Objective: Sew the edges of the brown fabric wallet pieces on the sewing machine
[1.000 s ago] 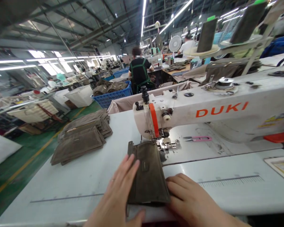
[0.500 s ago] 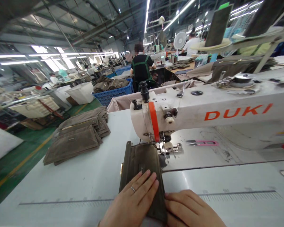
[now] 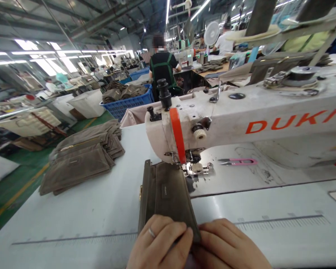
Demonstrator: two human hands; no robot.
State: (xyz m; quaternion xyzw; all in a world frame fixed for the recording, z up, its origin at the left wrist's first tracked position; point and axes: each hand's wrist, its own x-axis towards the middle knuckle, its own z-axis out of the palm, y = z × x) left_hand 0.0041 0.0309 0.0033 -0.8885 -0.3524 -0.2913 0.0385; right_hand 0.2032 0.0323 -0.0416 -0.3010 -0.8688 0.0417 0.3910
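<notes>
Both left hand (image 3: 159,244) and right hand (image 3: 231,244) (curled) seemingly pinch fabric (image 3: 165,190).

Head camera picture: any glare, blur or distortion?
Head view: bright, even overhead light; the ceiling strip lights blow out to glare; the wide lens bows the white sewing machine; the background is soft; the dark olive fabric piece is sharp; the left hand and right hand are cropped at the bottom.

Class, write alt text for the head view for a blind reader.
A left hand and right hand rest on the near end of an olive-brown fabric pouch whose far end sits by the metal presser foot of a white DUKI sewing machine. A stack of brown fabric pieces lies to the left on the grey table.
</notes>
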